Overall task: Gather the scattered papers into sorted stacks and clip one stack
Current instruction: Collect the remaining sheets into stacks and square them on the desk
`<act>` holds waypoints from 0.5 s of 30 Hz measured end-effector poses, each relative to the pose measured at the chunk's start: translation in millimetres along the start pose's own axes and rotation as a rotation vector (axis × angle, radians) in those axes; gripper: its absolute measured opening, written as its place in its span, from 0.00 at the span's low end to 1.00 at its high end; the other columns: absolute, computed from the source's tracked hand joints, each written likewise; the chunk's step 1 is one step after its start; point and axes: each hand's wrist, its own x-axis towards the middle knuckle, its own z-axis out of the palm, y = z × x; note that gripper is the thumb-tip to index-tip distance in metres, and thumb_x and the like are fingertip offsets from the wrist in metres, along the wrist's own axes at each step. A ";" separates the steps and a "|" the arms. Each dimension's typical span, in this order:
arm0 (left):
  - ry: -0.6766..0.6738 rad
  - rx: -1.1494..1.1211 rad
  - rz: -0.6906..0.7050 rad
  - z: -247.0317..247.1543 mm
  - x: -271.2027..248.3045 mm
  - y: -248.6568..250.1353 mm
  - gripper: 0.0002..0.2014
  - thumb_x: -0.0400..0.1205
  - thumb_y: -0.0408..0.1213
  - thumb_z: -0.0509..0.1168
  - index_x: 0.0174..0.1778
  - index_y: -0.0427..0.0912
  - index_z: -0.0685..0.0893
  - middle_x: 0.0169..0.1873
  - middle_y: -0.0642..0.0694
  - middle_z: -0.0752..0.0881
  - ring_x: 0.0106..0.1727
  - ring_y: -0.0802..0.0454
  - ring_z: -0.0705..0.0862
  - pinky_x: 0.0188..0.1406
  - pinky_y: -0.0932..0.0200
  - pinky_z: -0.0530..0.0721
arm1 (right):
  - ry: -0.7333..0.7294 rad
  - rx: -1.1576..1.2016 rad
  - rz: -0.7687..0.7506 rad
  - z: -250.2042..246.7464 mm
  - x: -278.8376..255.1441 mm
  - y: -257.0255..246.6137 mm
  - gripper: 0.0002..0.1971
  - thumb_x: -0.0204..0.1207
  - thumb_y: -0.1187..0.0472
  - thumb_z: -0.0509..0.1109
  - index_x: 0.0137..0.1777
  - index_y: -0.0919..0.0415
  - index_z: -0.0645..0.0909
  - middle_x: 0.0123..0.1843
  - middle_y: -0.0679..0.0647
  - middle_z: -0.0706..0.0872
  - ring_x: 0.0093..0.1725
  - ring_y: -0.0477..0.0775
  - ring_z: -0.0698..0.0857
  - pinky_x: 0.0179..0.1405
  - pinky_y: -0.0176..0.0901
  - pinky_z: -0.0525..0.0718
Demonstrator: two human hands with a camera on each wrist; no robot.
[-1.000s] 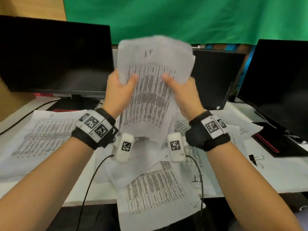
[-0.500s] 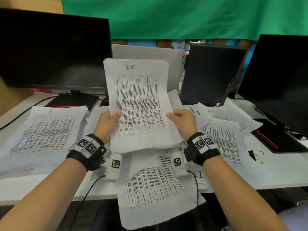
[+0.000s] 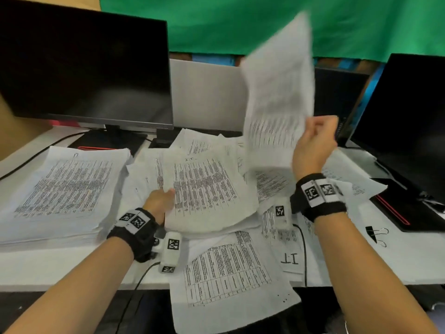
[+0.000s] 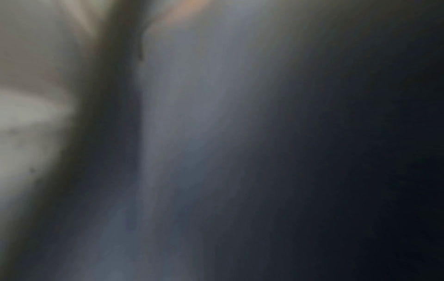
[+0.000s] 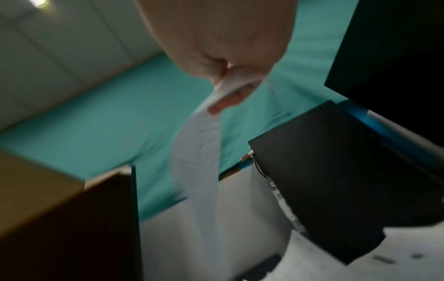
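right hand (image 3: 313,145) pinches a raised sheet (image 3: 277,92) by its edge, lifted upright above the desk (image 3: 48,268); in the right wrist view the fingers (image 5: 228,100) clamp the paper. left hand (image 3: 159,203) grips the near left edge of a thick bundle (image 3: 207,189) resting on the scattered papers (image 3: 228,273) at mid-desk. a sorted stack (image 3: 62,189) lies at left, a binder clip (image 3: 376,233) at right. left wrist view is only blur.

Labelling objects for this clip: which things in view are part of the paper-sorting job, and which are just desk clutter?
Job:
- raised sheet, pinched by right hand
- middle bundle, held by left hand
- tall sorted stack, left
- loose papers at the desk edge
- binder clip, right, untouched

Clutter:
- left monitor
- right monitor
- green backdrop
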 end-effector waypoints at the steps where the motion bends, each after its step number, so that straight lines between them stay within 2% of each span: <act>1: -0.013 -0.022 -0.005 0.5 -0.2 -0.5 0.22 0.87 0.44 0.57 0.65 0.27 0.78 0.62 0.28 0.83 0.52 0.38 0.84 0.58 0.44 0.84 | 0.079 0.056 0.023 0.5 9.9 1.1 0.05 0.85 0.61 0.63 0.52 0.63 0.75 0.37 0.40 0.78 0.34 0.32 0.77 0.36 0.27 0.76; 3: -0.031 -0.050 -0.031 2.8 -1.9 2.8 0.23 0.88 0.44 0.55 0.67 0.27 0.77 0.63 0.28 0.81 0.56 0.37 0.84 0.58 0.46 0.82 | 0.086 0.147 0.183 7.3 21.6 9.9 0.03 0.84 0.62 0.63 0.51 0.60 0.72 0.40 0.44 0.78 0.38 0.38 0.78 0.43 0.29 0.78; 4: -0.024 -0.056 -0.047 3.6 -2.0 4.3 0.23 0.88 0.45 0.53 0.68 0.27 0.76 0.65 0.29 0.80 0.60 0.35 0.83 0.59 0.46 0.81 | 0.000 0.128 0.281 14.4 22.9 17.8 0.01 0.83 0.63 0.63 0.50 0.59 0.73 0.43 0.48 0.79 0.41 0.43 0.78 0.47 0.36 0.80; 5: -0.021 -0.025 -0.074 3.2 -3.4 7.6 0.25 0.88 0.46 0.52 0.70 0.28 0.74 0.67 0.30 0.79 0.64 0.34 0.81 0.61 0.46 0.79 | -0.135 0.059 0.338 22.4 19.5 26.8 0.00 0.81 0.64 0.65 0.49 0.59 0.76 0.45 0.51 0.79 0.43 0.47 0.79 0.48 0.42 0.81; 8: -0.026 -0.011 -0.152 -2.0 0.4 8.9 0.28 0.87 0.50 0.52 0.74 0.30 0.70 0.68 0.32 0.77 0.68 0.32 0.76 0.67 0.45 0.74 | -0.575 -0.038 0.419 42.5 -11.6 46.6 0.04 0.72 0.67 0.69 0.39 0.58 0.81 0.41 0.57 0.82 0.41 0.55 0.83 0.38 0.47 0.80; 9: -0.066 -0.061 -0.169 -3.8 1.9 7.6 0.28 0.87 0.51 0.54 0.73 0.30 0.71 0.67 0.32 0.79 0.67 0.31 0.77 0.68 0.42 0.74 | -0.685 -0.057 0.443 45.6 -24.8 51.4 0.04 0.72 0.69 0.69 0.42 0.60 0.81 0.43 0.59 0.84 0.44 0.58 0.84 0.37 0.49 0.83; 11: -0.127 -0.134 -0.172 -8.9 5.9 1.8 0.23 0.87 0.49 0.56 0.64 0.31 0.78 0.58 0.31 0.83 0.60 0.32 0.82 0.64 0.39 0.78 | -0.845 -0.110 0.421 46.5 -46.4 57.9 0.07 0.75 0.72 0.69 0.51 0.64 0.80 0.48 0.61 0.86 0.47 0.60 0.86 0.38 0.51 0.86; 12: -0.147 -0.150 -0.168 -11.1 8.4 -1.7 0.20 0.86 0.48 0.57 0.59 0.32 0.80 0.55 0.31 0.85 0.57 0.32 0.83 0.62 0.40 0.80 | -0.895 -0.136 0.396 45.3 -53.7 59.9 0.07 0.77 0.71 0.69 0.52 0.63 0.80 0.48 0.61 0.87 0.47 0.60 0.86 0.36 0.49 0.84; 13: -0.157 -0.132 -0.171 -13.1 10.3 -4.3 0.20 0.86 0.49 0.58 0.58 0.33 0.80 0.56 0.31 0.85 0.57 0.31 0.84 0.62 0.38 0.80 | -0.919 -0.177 0.364 43.6 -58.0 61.2 0.05 0.78 0.69 0.68 0.51 0.61 0.79 0.48 0.60 0.87 0.46 0.60 0.86 0.34 0.45 0.82; 15: -0.171 -0.104 -0.171 -17.3 26.9 -16.3 0.26 0.83 0.53 0.60 0.66 0.33 0.78 0.59 0.32 0.85 0.59 0.31 0.84 0.64 0.36 0.78 | -0.949 -0.304 0.239 41.0 -62.9 60.2 0.03 0.80 0.68 0.66 0.48 0.60 0.79 0.45 0.56 0.86 0.43 0.56 0.84 0.33 0.39 0.78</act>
